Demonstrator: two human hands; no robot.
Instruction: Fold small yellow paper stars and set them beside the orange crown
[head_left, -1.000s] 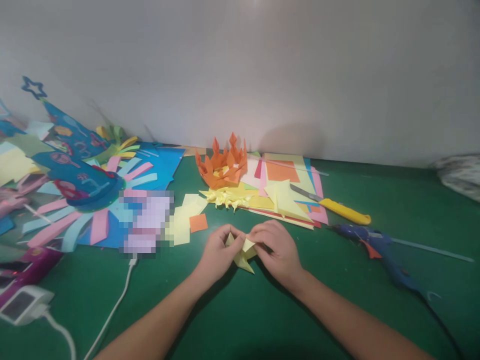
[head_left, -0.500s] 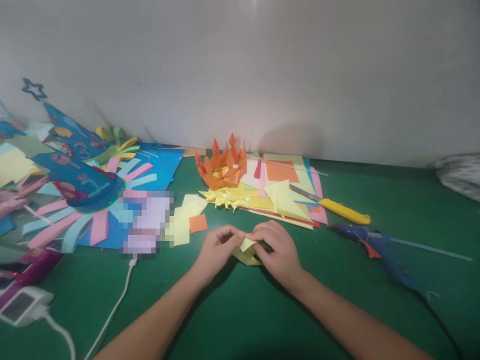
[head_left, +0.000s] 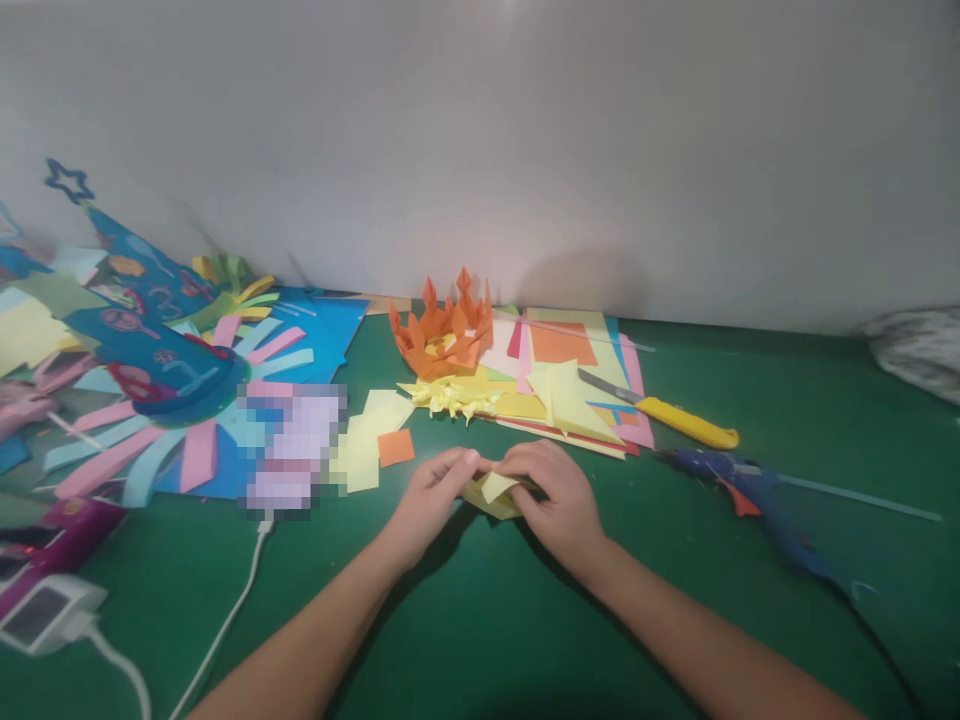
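Note:
Between my two hands is a piece of pale yellow paper (head_left: 495, 497), partly folded, with one flap standing up in the middle. My left hand (head_left: 437, 492) pinches its left side, thumb on top. On the other side my right hand (head_left: 556, 492) grips the paper with thumb and fingers, hiding its right edge. Just beyond the hands lie crumpled yellow paper pieces (head_left: 457, 396) and a folded pale yellow sheet (head_left: 561, 402). A small orange paper square (head_left: 396, 447) rests to the left of my left hand.
An orange paper crown (head_left: 442, 335) stands near the wall. To the right lie a yellow utility knife (head_left: 688, 422) and a blue glue gun (head_left: 757, 490) with its cord. Decorated blue cone hats (head_left: 157, 355) and a white cable (head_left: 232, 615) occupy the left side.
My left thumb has shifted slightly left along the paper. The lower part of the paper has lifted a little, and the standing flap looks smaller.

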